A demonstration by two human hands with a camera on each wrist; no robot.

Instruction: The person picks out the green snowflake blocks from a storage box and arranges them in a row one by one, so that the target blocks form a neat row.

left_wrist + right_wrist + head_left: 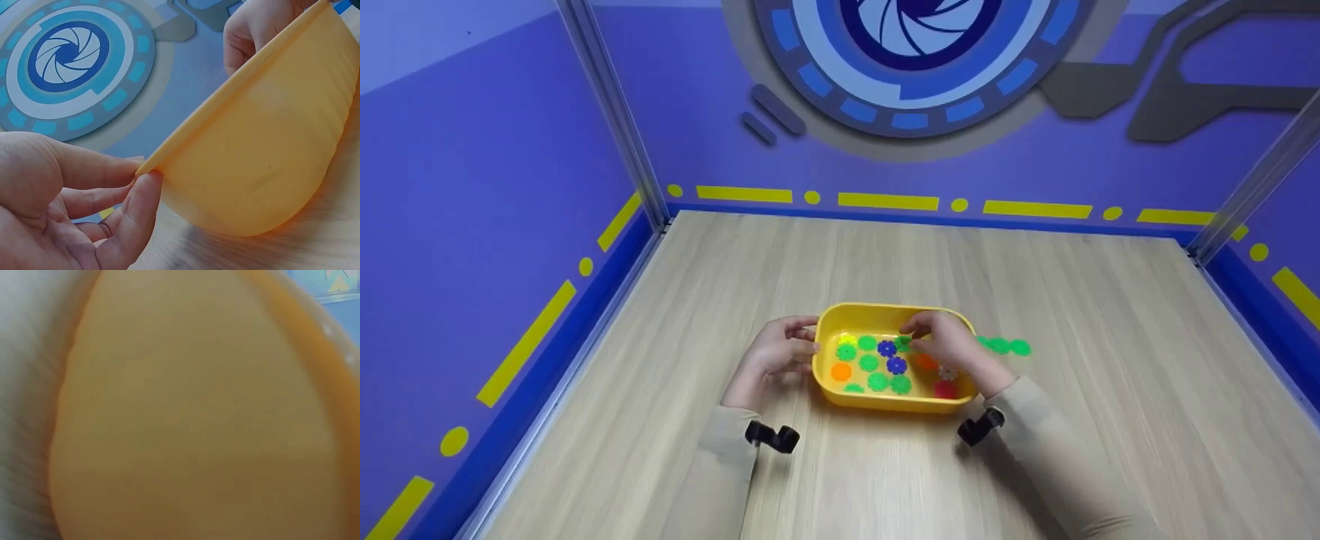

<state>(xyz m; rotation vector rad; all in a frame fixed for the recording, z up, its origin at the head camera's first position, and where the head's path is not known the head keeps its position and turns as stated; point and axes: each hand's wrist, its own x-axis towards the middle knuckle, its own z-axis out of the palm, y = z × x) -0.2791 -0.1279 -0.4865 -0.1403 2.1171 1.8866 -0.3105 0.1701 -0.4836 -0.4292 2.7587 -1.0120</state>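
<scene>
Head view, left hand (pixel 771 351): thumb and fingers pinch the yellow tub (pixel 885 405) by its nine o'clock rim.
Right hand (pixel 952 345): fingers bent down inside, at two o'clock; cannot tell whether they pinch a piece.
Discs: green (pixel 868 363) and blue (pixel 895 365) mid-tub, red (pixel 946 389) toward four.
Green pieces (pixel 999 346): outside, three o'clock, on the bench (pixel 870 480).
Handling: probably best with the rim steady and thin discs taken by their edges.

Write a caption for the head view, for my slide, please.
A left hand holds a yellow tub by its edge while the right hand reaches in over colourful discs.
</scene>
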